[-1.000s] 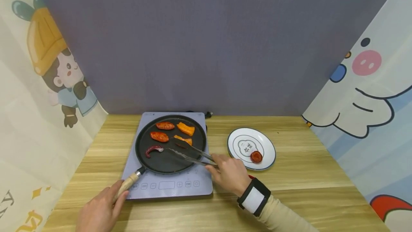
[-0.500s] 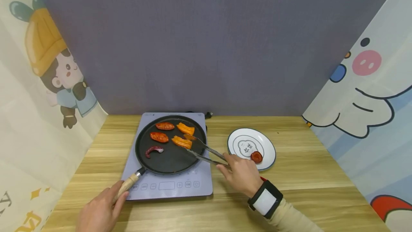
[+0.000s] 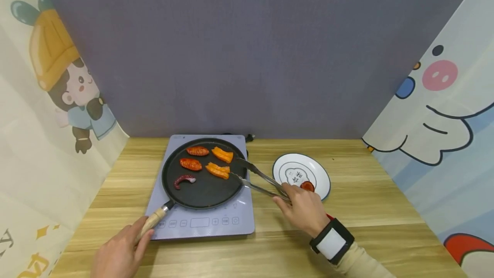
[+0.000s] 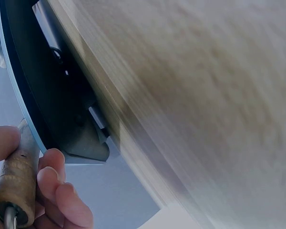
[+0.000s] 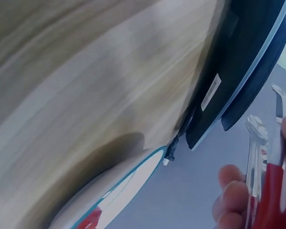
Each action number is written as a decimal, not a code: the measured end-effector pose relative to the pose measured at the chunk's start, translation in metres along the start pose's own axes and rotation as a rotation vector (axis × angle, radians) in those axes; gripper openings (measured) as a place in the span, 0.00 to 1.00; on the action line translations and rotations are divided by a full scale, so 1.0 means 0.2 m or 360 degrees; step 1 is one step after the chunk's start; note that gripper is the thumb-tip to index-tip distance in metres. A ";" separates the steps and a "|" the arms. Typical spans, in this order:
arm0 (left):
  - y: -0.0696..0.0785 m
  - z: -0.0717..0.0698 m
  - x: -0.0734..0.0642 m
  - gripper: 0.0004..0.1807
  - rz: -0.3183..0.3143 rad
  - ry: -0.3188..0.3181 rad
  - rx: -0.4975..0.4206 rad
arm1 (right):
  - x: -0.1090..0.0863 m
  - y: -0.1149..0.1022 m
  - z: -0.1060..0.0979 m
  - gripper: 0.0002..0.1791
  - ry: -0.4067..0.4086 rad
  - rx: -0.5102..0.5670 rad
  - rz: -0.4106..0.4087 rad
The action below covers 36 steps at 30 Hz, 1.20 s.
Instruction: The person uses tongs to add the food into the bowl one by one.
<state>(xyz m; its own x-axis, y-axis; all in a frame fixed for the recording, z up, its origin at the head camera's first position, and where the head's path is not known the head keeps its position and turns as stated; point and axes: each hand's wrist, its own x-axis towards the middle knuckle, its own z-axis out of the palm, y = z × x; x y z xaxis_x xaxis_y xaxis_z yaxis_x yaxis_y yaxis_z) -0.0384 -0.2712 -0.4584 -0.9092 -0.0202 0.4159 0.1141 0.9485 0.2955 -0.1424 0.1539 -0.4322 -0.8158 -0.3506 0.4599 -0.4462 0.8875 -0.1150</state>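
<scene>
The left hand point(image 3: 117, 250) grips the wooden handle point(image 3: 152, 222) of a flat black frying pan point(image 3: 206, 194). In the left wrist view, fingers and thumb wrap that handle. The right hand point(image 3: 306, 209) holds metal tongs point(image 3: 266, 177) with red grips point(image 5: 274, 200). Their arms are spread, nothing between them, tips over the pan's right side beside the lower orange-yellow strip point(image 3: 218, 170). Another orange-yellow strip point(image 3: 222, 154) lies above it. Two reddish scored pieces, shaped like chicken wings point(image 3: 191, 164), and a purple-red octopus tentacle point(image 3: 184, 180) lie to the left.
The pan sits on a lilac induction cooker point(image 3: 200, 228) with touch buttons along its front. Right of it, a white blue-rimmed plate point(image 3: 283, 164) bears a round dark-red slice point(image 3: 307, 186), partly behind the right hand. A black cable plug point(image 3: 250, 137) lies behind the cooker.
The right hand and tongs have drawn back rightward from the lower orange-yellow strip, which now lies fully uncovered and slightly shifted. The left hand stays on the handle.
</scene>
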 end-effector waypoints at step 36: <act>0.01 -0.01 0.01 0.21 -0.0036 -0.0041 -0.0007 | -0.17 0.17 -0.06 0.27 -0.0035 -0.0015 0.0183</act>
<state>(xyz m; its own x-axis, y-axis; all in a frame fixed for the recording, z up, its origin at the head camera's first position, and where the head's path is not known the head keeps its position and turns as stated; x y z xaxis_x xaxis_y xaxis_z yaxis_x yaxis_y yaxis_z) -0.0386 -0.2693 -0.4561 -0.9215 -0.0337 0.3869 0.0949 0.9465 0.3086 -0.1252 0.2006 -0.4421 -0.8694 -0.2525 0.4247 -0.3455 0.9251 -0.1573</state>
